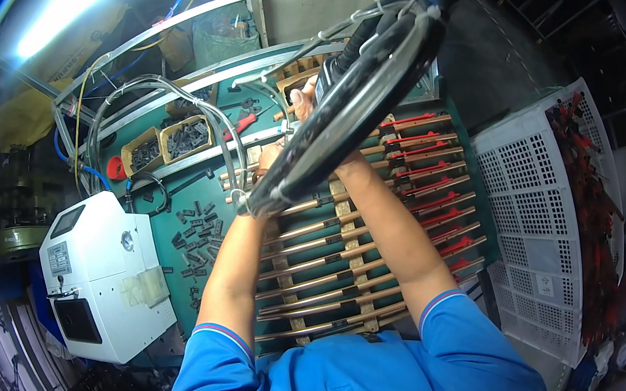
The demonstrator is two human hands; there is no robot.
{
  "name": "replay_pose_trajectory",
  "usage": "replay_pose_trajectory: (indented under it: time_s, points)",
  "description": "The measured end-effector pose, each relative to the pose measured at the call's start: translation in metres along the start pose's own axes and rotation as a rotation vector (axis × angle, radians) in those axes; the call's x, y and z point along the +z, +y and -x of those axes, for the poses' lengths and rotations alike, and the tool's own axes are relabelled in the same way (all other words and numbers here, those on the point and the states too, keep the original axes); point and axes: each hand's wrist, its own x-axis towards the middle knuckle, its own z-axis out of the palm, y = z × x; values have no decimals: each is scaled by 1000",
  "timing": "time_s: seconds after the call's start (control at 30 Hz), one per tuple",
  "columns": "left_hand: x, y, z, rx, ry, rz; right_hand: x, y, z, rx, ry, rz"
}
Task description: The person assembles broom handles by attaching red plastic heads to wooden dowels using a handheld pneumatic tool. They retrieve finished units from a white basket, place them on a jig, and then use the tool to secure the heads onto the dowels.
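Note:
My right hand [303, 102] is closed round a black, rounded tool with a grey label, which looks like a hanging power screwdriver [330, 75]. A thick black bundle of cable or hose [366, 120] crosses in front and hides most of that hand and wrist. My left hand [271, 156] is at the far end of a row of copper-coloured rods [311, 241]; its fingers are mostly hidden behind the bundle and clear tubing. The rods lie crosswise on wooden slotted strips [351, 242], with red parts [423, 156] at their right ends.
Left of the rods lie small black pieces [198, 231] and a white machine [104, 277]. Farther back are cardboard boxes of black parts [187, 137], red-handled pliers [241, 125] and a metal frame [188, 159]. A white perforated crate [529, 221] stands at right.

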Motion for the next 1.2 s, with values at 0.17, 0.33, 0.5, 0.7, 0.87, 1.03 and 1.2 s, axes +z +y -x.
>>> replay_pose_trajectory:
  time_s: [0.17,0.33,0.5,0.7,0.87,1.03,1.2]
  points:
    - [3,19,7,173,-8,-280,-4,1,-7,-27,49,73]
    - [4,13,-4,5,-48,-219,1,-28,-14,70,4,-241]
    - [4,-38,-17,-15,124,-684,-7,3,2,141,-47,-170]
    - [-7,-19,-12,-144,11,-715,2,-40,-21,-164,-19,112]
    - [10,48,18,18,1,-98,-10,-9,-6,-47,-27,86]
    - [-2,6,1,-37,-13,-220,-3,-25,-9,254,-31,-32]
    - [-4,-24,-12,-9,2,-501,-5,-28,-9,254,-101,103]
